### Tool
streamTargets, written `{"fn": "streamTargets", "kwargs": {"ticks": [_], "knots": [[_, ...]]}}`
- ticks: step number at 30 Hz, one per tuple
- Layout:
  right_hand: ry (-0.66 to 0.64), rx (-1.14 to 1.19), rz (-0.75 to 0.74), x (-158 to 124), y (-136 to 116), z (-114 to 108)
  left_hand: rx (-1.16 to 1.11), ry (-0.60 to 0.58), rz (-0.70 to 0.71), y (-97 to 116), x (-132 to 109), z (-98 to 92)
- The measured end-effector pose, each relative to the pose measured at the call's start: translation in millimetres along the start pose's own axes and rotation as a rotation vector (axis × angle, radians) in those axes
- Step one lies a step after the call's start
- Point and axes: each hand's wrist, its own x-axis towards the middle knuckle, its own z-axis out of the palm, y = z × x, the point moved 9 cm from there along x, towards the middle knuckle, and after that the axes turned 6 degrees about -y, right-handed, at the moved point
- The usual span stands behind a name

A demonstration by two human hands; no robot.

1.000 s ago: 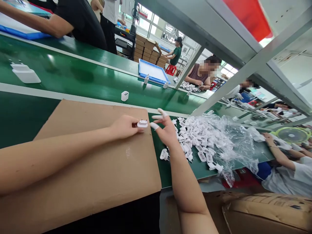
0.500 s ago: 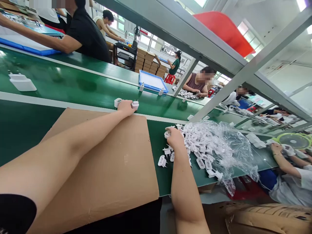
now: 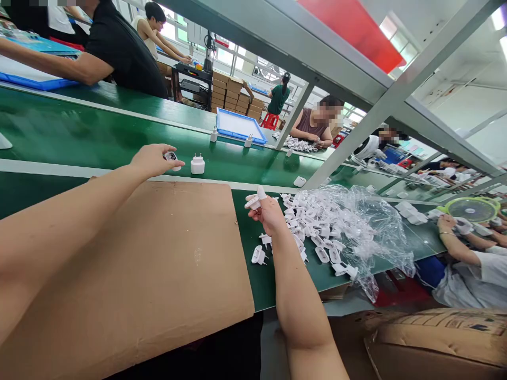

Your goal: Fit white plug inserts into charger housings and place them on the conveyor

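Over the green belt [image 3: 99,132], my left hand [image 3: 152,160] grips a white charger housing [image 3: 170,157] whose dark open end shows. A white plug charger [image 3: 197,164] stands upright on the belt just right of that hand. Beside the cardboard sheet [image 3: 190,227], my right hand [image 3: 269,214] pinches a white plug piece [image 3: 252,202], with a white cover on one fingertip. A heap of white plug pieces [image 3: 317,216] lies to the right of this hand, partly on and under clear plastic. One loose plug piece [image 3: 259,255] rests nearer the table's front edge.
A grey metal frame post [image 3: 340,148] rises beyond the heap. Across the belt are a blue-rimmed tray [image 3: 241,126] and several seated people. At the right, a person's hand [image 3: 447,222] is near white parts and a green fan [image 3: 471,209]. A cardboard box [image 3: 435,343] stands lower right.
My left hand has moved left with the housing, leaving the upright charger on the belt. My right hand has lifted a plug piece from beside the heap and moved left. The view has shifted slightly.
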Motion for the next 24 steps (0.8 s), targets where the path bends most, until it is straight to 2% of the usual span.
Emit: {"fn": "streamTargets", "kwargs": {"ticks": [2, 3, 5, 7, 9, 11, 15, 17, 21, 22, 24], "knots": [[-0.065, 0.024, 0.044, -2, 1, 8, -0.034, 0.044, 0.068, 25, -30, -4.6], [-0.085, 0.025, 0.062, -4, 2, 12, -0.043, 0.029, 0.126, 42, -48, 0.1], [-0.105, 0.007, 0.088, -6, 2, 17, -0.053, -0.042, 0.28, 78, -85, 20.3], [-0.108, -0.031, 0.09, -9, 2, 21, -0.079, -0.155, 0.425, 110, -120, 49.2], [-0.092, -0.07, 0.072, -10, 2, 23, -0.113, -0.227, 0.484, 127, -144, 73.5], [-0.064, -0.102, 0.047, -10, 3, 23, -0.14, -0.229, 0.456, 130, -155, 86.7], [-0.013, -0.172, 0.001, -9, 7, 20, -0.248, -0.235, 0.395, 121, -156, 94.1], [-0.021, -0.188, -0.021, -9, 7, 22, -0.407, -0.332, 0.348, 114, -155, 101.2], [-0.08, -0.195, -0.087, -11, 3, 34, -0.86, -0.693, 0.156, 105, -167, 131.7], [-0.091, -0.194, -0.114, -12, 0, 37, -0.924, -0.742, 0.133, 105, -170, 136.0], [-0.092, -0.222, -0.189, -17, -6, 44, -0.946, -0.742, 0.13, 106, -171, 138.3]]}}
